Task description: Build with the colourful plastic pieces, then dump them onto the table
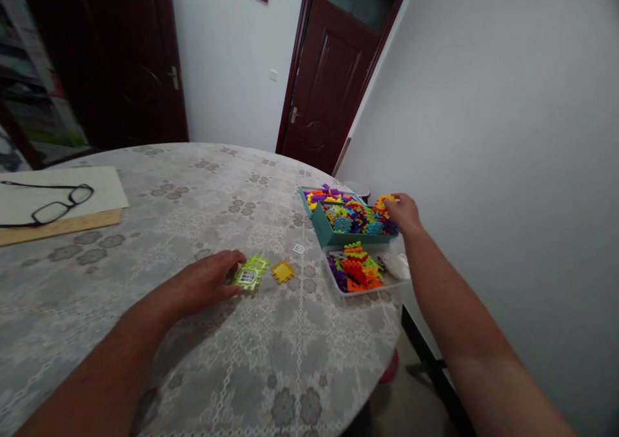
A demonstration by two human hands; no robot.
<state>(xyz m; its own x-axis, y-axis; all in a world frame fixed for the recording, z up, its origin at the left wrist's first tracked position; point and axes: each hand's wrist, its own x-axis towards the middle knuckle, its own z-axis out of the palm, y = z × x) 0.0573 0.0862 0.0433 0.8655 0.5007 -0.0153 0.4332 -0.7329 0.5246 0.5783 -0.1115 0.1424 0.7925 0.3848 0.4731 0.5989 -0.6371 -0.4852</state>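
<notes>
My left hand (213, 277) rests on the patterned tablecloth, its fingers closed on the left edge of a lime-green piece (251, 271) with a white window insert. Just right of that lies a yellow square piece (283, 271) with notched edges. A small white window frame (298, 249) lies a little farther back. Over the right end of a teal box (333, 232) full of colourful pieces, my right hand (403, 213) pinches a yellow-orange piece (385, 203). A clear tray (344, 293) with orange, red, green and purple pieces stands in front of the box.
Behind the teal box is a shallow teal lid (305, 200) with purple, yellow and orange pieces. Black glasses (52, 211) lie on paper (109, 189) at the far left. The round table's edge (394, 340) curves past the tray, near a white wall (507, 166).
</notes>
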